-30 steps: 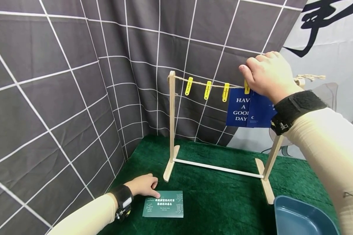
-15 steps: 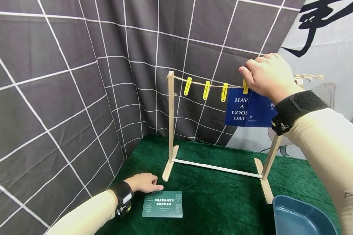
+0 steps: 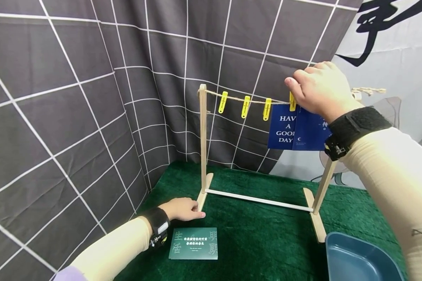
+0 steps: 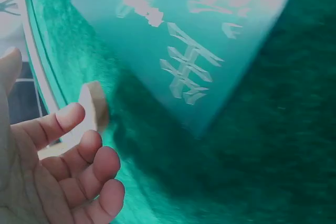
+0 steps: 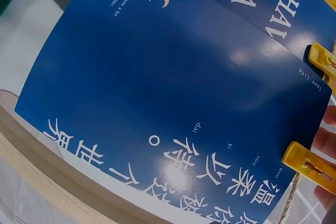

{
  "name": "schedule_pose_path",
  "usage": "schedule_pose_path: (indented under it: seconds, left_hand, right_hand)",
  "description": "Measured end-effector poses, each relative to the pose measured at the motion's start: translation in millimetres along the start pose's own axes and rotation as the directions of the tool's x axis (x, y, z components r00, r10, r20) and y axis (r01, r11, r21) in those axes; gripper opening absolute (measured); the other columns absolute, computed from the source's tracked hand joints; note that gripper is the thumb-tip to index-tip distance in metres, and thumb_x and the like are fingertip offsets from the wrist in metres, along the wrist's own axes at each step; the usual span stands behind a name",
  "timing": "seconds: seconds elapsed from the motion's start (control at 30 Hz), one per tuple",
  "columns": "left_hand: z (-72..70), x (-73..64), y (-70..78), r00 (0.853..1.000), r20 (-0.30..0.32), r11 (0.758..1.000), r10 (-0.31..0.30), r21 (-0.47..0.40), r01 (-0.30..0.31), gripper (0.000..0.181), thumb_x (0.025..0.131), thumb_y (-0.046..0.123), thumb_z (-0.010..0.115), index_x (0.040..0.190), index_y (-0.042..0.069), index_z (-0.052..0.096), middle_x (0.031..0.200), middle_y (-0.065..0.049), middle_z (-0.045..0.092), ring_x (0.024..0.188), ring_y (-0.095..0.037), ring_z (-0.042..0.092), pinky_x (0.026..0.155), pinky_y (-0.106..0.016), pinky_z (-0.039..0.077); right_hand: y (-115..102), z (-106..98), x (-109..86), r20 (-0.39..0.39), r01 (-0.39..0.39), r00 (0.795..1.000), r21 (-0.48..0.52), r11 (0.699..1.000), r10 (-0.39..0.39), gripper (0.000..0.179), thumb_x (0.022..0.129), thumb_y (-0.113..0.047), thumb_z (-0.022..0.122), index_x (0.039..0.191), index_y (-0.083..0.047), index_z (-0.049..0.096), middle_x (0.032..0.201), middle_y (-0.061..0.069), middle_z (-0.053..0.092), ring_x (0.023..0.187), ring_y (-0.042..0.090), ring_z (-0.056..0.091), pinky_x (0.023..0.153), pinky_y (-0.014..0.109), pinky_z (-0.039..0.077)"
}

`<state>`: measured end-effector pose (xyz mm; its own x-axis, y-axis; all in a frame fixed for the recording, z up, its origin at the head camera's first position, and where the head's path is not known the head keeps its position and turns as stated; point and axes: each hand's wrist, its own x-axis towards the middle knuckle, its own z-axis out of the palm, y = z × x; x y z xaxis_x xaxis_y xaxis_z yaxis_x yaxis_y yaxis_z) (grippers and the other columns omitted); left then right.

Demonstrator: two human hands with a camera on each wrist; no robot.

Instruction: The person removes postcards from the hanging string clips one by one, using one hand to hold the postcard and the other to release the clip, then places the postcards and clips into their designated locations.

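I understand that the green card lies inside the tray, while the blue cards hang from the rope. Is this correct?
Not quite: the head view shows the green card on the cloth, outside the tray. The blue cards do hang from the rope.

A large blue card point(image 5: 152, 66) is gripped at its edge by a yellow clip point(image 5: 310, 167), with fingers point(image 5: 325, 141) now seen right at the clip's outer end! A second card point(image 5: 262, 3), lettered "HAV", is partly covered and pinned by another clip point(image 5: 323, 60); below, a wooden post point(image 5: 47, 166) is glimpsed.
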<state>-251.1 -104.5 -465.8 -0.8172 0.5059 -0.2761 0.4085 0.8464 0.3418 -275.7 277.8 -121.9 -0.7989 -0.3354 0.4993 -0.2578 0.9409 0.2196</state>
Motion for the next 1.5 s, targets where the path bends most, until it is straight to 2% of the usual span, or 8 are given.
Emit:
schedule_pose_path:
  seconds: [0.27,0.53,0.73,0.97,1.1,1.23,1.37,1.5]
  left_hand:
    - [-14.7,20.3,27.5,0.998,0.013,0.998,0.061,0.013,-0.061,0.043,0.098,0.062,0.051,0.095,0.023,0.067,0.078,0.007,0.063,0.068,-0.010,0.059,0.064,-0.032,0.048]
    - [-39.9,42.4,64.4,0.989,-0.046,0.990,0.142,0.016,-0.141,0.053,0.101,0.058,0.047,0.131,0.018,0.066,0.120,0.001,0.069,0.105,-0.014,0.064,0.090,-0.038,0.052]
    - [-58.6,59.2,87.2,0.975,-0.106,0.980,0.198,0.015,-0.198,0.056,0.102,0.058,0.044,0.134,0.018,0.064,0.117,0.000,0.069,0.107,-0.015,0.063,0.091,-0.036,0.051]
    - [-84.8,70.5,120.8,0.960,-0.180,0.965,0.213,-0.113,-0.235,0.053,0.103,0.056,0.045,0.136,0.017,0.061,0.120,-0.002,0.068,0.102,-0.014,0.064,0.088,-0.033,0.051]
    - [-100.1,76.3,143.7,0.944,-0.253,0.942,0.212,-0.204,-0.266,0.055,0.103,0.055,0.046,0.142,0.016,0.055,0.120,-0.001,0.067,0.103,-0.013,0.063,0.088,-0.032,0.051]
    - [-112.4,80.4,164.6,0.921,-0.328,0.902,0.213,-0.295,-0.314,0.059,0.103,0.053,0.049,0.149,0.016,0.047,0.118,0.000,0.066,0.104,-0.012,0.063,0.090,-0.032,0.050]
    - [-121.4,83.2,183.6,0.907,-0.388,0.861,0.164,-0.393,-0.324,0.063,0.103,0.052,0.051,0.153,0.015,0.040,0.127,-0.005,0.066,0.114,-0.018,0.062,0.097,-0.036,0.049]
    - [-130.0,84.4,201.3,0.905,-0.413,0.816,0.097,-0.487,-0.310,0.062,0.103,0.048,0.052,0.154,0.016,0.039,0.137,-0.008,0.062,0.125,-0.023,0.060,0.103,-0.039,0.047]
  right_hand:
    - [-1.7,-1.9,1.3,-0.004,0.013,1.000,-0.011,1.000,-0.013,0.051,0.109,-0.042,0.029,0.094,-0.001,0.056,0.100,0.028,0.066,0.116,0.048,0.052,0.110,0.058,0.029]
    - [-4.3,-2.5,0.7,-0.008,0.013,1.000,-0.011,1.000,-0.013,0.052,0.109,-0.043,0.029,0.093,-0.001,0.055,0.101,0.028,0.067,0.115,0.048,0.052,0.109,0.057,0.030]
    - [-3.0,-4.2,-0.2,0.019,-0.017,1.000,-0.020,1.000,0.017,0.055,0.108,-0.046,0.027,0.094,-0.002,0.056,0.103,0.029,0.067,0.115,0.048,0.051,0.108,0.056,0.029]
    - [-2.1,-4.0,0.3,0.070,-0.032,0.997,-0.018,0.999,0.033,0.059,0.107,-0.050,0.027,0.101,0.000,0.058,0.104,0.030,0.067,0.119,0.049,0.048,0.110,0.057,0.025]
    - [-3.9,-4.0,0.9,0.065,-0.026,0.998,-0.020,0.999,0.027,0.059,0.107,-0.050,0.027,0.101,0.000,0.058,0.104,0.031,0.067,0.117,0.049,0.049,0.108,0.057,0.025]
    - [-7.4,-4.7,2.0,0.047,-0.011,0.999,-0.020,1.000,0.012,0.058,0.108,-0.049,0.029,0.101,0.000,0.059,0.105,0.032,0.067,0.117,0.049,0.051,0.111,0.057,0.024]
    - [-8.8,-3.9,2.5,0.032,0.002,0.999,-0.019,1.000,-0.002,0.055,0.109,-0.044,0.029,0.096,-0.001,0.061,0.105,0.031,0.068,0.118,0.050,0.052,0.116,0.059,0.020]
    - [-10.0,-2.3,2.4,0.023,0.014,1.000,-0.026,1.000,-0.013,0.055,0.109,-0.040,0.028,0.084,-0.004,0.060,0.098,0.028,0.070,0.117,0.050,0.052,0.117,0.059,0.018]
